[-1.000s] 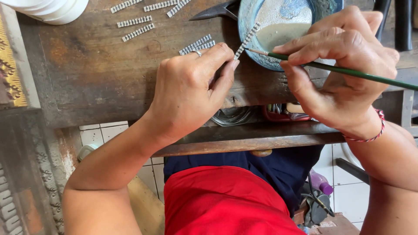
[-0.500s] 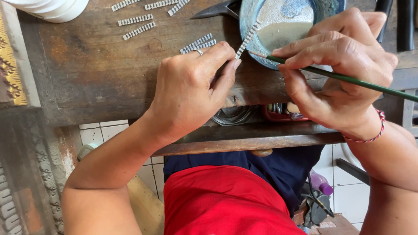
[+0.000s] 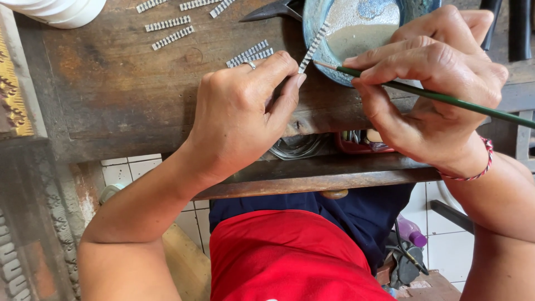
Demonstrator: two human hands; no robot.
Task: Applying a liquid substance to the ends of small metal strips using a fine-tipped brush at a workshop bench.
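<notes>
— What's in hand?
— The left hand [image 3: 239, 120] pinches a silver strip [image 3: 313, 47] in closed fingers, held over the bowl's [image 3: 317, 25] rim at the bench [image 3: 111, 95] edge. The right hand [image 3: 434, 89] grips a green brush [image 3: 446, 99], tip at the strip.
— The step?
— Brushing the strip, I'd judge; next calls for a steady tip along it.

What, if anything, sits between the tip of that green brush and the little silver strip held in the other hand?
Nothing visible does. The right hand points the green brush at the silver strip pinched by the left hand; its tip appears almost against the strip, over the rim of the blue bowl.
</notes>
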